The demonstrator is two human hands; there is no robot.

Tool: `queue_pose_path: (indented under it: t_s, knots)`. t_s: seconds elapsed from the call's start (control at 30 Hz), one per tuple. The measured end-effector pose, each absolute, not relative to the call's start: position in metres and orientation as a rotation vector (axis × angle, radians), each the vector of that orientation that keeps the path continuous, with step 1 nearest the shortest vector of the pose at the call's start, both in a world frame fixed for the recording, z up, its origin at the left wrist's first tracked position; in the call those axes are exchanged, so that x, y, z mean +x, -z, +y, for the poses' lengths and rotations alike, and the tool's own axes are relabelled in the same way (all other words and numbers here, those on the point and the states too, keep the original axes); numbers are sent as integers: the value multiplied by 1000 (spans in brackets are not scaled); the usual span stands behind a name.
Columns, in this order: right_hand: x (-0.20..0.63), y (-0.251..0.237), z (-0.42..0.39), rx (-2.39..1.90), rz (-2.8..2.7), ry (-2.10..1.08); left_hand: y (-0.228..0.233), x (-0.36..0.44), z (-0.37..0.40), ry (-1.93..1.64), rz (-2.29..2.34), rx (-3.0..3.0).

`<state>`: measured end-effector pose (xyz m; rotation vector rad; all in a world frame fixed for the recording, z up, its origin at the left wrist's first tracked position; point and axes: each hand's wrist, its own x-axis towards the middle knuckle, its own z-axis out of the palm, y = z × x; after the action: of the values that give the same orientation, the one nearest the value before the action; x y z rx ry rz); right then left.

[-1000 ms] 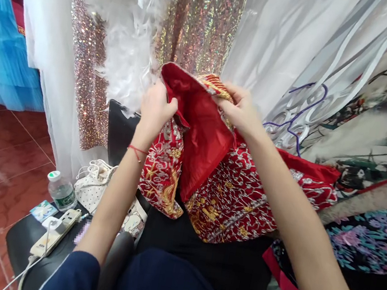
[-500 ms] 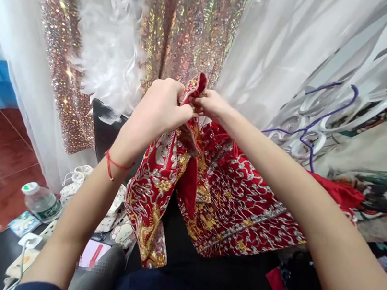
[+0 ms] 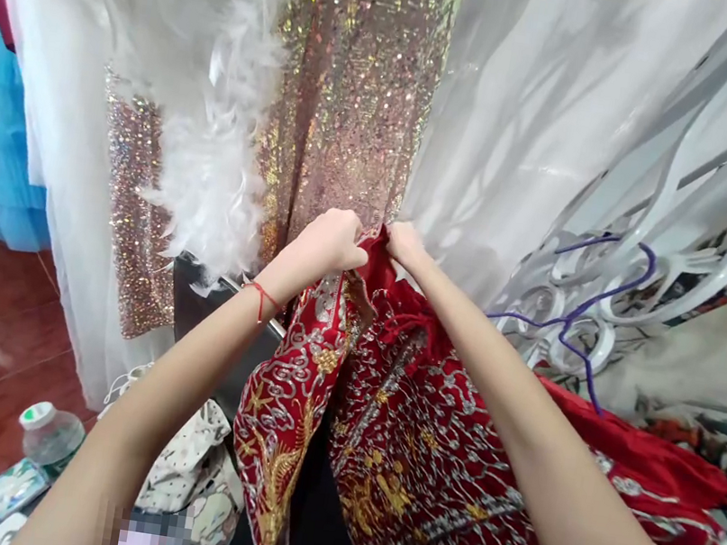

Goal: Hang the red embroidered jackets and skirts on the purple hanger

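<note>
A red garment point(image 3: 396, 460) with silver and gold embroidery spreads below my arms, part hanging at the left and the broader part reaching right. My left hand point(image 3: 333, 241) is closed around its upper edge, the thumb pressed against the fingers. Close beside it, my right hand point(image 3: 405, 247) pinches the same edge, with plain red lining showing between the two hands. My right fingertips are partly hidden. A red cord tassel lies on the cloth under my right wrist.
A purple hanger point(image 3: 567, 321) rests against white curled metalwork point(image 3: 653, 252) at the right. Sequined fabric point(image 3: 363, 90), a white feather trim point(image 3: 225, 143) and white sheer cloth hang ahead. At lower left are a plastic bottle point(image 3: 50, 437) and a spotted cloth bag point(image 3: 182, 455).
Both hands appear lower in view, still on the garment's edge. That edge, folded upward between them before, now stretches between the hands with its lining exposed. The view has tilted up.
</note>
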<state>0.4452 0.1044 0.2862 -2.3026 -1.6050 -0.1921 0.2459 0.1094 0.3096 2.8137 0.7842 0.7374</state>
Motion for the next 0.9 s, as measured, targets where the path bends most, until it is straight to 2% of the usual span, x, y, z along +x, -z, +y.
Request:
queue_pose_path:
  t_s: [0.17,0.3,0.47,0.67,0.8,0.9]
  knots:
    - [477,-335,70,-2300,-1011,629,-325,295,122,-994,561,2883]
    - [472,-355,30,-2338,-1053,844,-314,336,161,-1291,363,2728]
    - [438,-323,-22,-2589,-1280,772,-265,374,189,-1162,325,2314]
    - [427,-288,-65,-2872,-1431,541,-212,380,184,-890,-52,2417]
    - [428,-283,-65,-2833,-1358,539,-211,378,183,-1000,283,2419]
    - [429,-269,-68,-2713,-1318,707,-225,374,177,-1160,450,2380]
